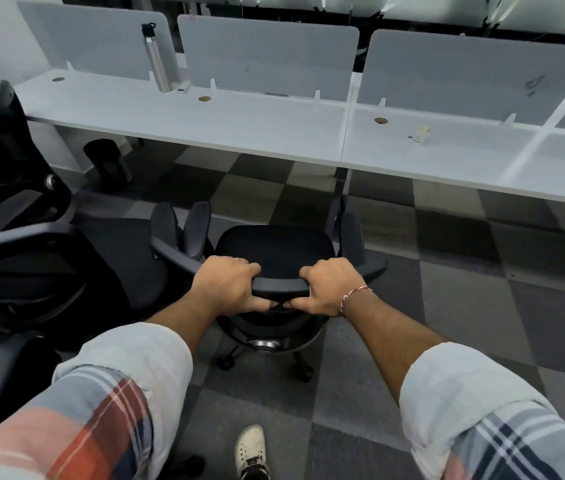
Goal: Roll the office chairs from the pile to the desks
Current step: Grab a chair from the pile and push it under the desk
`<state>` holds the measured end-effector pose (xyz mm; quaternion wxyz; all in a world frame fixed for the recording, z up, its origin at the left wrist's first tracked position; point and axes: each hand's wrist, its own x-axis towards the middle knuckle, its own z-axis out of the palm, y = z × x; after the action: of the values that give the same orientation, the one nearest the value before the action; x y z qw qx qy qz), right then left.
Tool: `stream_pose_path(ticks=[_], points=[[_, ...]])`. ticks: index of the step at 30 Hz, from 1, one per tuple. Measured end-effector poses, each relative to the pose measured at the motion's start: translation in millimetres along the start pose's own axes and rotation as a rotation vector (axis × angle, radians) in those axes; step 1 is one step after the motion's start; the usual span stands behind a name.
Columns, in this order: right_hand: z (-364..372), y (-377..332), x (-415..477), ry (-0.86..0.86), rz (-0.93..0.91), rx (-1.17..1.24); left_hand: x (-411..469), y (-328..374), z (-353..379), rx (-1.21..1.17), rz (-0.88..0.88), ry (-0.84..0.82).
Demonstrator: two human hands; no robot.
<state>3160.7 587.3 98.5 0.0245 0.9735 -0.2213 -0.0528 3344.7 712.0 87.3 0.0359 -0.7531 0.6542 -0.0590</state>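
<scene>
Black office chair (pixel 275 251) stands on the checkered carpet (pixel 464 306) in the middle of the scene, near the person and short of the long white desk (pixel 204 126) that runs across the far side, its seat facing that desk. The left hand (pixel 225 285) and the right hand (pixel 329 285) both grip the top rail of the backrest (pixel 281 286), fingers curled over its far edge and thumbs tucked under, the two hands close together. A red and white thread (pixel 353 295) circles the right wrist. To the left, more black chairs (pixel 24 265) crowd together, one just beside the held chair. A steel water bottle (pixel 156 60) stands upright on the far left of the desk, against grey divider panels (pixel 267 57). A dark bin (pixel 107 164) sits on the floor under the desk's left end. A white shoe (pixel 251 452) shows at the near edge.
</scene>
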Motion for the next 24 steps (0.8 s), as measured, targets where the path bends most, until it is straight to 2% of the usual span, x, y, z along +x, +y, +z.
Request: stream_pose_path(ticks=[13,24], points=[[14.5,-4.2,-138.4,0.017,0.073,-0.001,-70.2,105.5,-15.3,-0.024,0.073,0.016],[19.1,-60.2,-224.9,0.036,0.287,0.011,-115.2,131.6,-18.4,-0.022,0.262,0.032]])
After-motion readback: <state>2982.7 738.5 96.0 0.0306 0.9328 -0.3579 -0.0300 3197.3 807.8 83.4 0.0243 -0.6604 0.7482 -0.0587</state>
